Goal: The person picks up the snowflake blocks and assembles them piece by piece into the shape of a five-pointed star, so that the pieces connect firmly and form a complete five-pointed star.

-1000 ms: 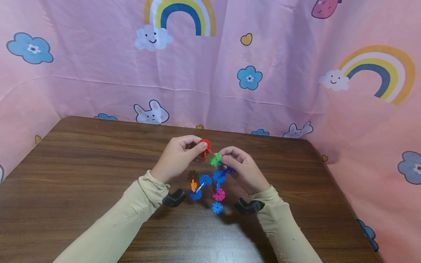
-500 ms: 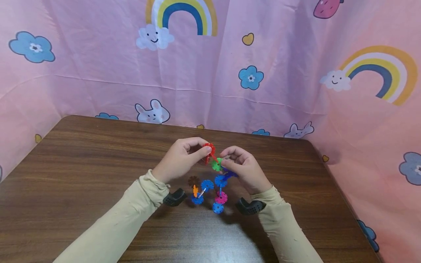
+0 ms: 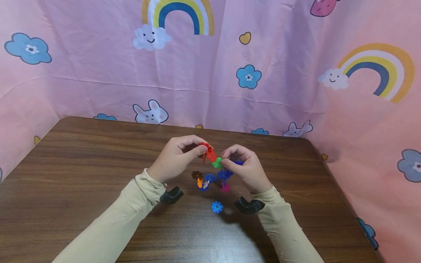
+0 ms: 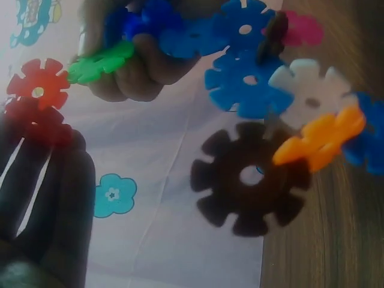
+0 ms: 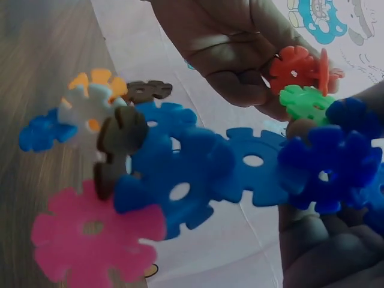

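Notched plastic snowflake discs are joined into a chain raised above the table. My left hand [image 3: 175, 157] pinches the red discs [image 3: 210, 155] at its upper left end between thumb and fingers. A green disc [image 3: 217, 163] meets the red ones, and my right hand [image 3: 245, 170] pinches the chain beside it, near the dark blue discs [image 5: 329, 168]. More blue discs [image 5: 180, 180], a pink disc [image 5: 90, 237], a white disc [image 4: 312, 90], an orange disc [image 4: 321, 138] and a brown disc [image 4: 249, 177] hang below the hands. My right fingers partly hide the join at the green disc.
A single blue disc [image 3: 216, 207] lies on the brown wooden table [image 3: 98, 182], nearer to me than the chain. Pink patterned cloth [image 3: 197, 73] hangs behind the table and along its right side. Each wrist carries a black camera mount [image 3: 250, 205].
The hanging discs have swung up and away from me, leaving a gap to the lone blue disc on the table. The red discs have turned. Both hands keep their hold.
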Demonstrator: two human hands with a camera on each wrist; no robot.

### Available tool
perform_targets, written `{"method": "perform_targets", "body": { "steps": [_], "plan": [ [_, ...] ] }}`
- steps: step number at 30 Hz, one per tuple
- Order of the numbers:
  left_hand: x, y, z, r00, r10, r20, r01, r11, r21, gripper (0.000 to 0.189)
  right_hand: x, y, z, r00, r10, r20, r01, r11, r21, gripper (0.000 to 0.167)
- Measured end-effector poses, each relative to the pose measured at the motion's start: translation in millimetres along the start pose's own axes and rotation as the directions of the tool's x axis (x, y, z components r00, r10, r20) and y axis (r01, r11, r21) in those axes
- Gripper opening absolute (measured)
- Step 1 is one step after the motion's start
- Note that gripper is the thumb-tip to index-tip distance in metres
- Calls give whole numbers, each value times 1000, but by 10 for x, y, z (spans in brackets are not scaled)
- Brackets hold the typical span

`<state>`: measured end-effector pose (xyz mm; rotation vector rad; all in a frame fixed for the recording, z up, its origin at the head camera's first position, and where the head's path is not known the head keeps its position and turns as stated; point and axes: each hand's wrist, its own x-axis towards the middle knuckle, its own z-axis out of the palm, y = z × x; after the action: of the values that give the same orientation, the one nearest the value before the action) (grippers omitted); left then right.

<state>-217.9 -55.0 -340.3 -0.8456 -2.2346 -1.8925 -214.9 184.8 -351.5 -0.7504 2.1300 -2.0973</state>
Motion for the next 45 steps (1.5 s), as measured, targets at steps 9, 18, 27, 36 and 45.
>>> {"method": "perform_targets", "body": {
  "steps": [9,18,27,36,45],
  "plan": [
    [-19,-13,1,999,32,-19,-33,998,-48,14,-5,-9,23,997,-80,-14,80,996,-31,10],
    [-29,0,7,999,-35,4,35,999,-6,17,-3,10,55,983,-175,-62,165,975,-146,8],
    [-10,-22,58,975,-220,2,220,975,16,18,10,-15,67,995,25,-99,-33,997,-75,10],
    [-8,-62,85,963,-268,6,268,963,20,20,16,-35,51,995,74,-70,-78,996,-47,12],
    [-10,-66,135,957,-289,16,288,956,48,21,20,20,84,990,120,-68,-124,991,-55,10]
  ]
}}
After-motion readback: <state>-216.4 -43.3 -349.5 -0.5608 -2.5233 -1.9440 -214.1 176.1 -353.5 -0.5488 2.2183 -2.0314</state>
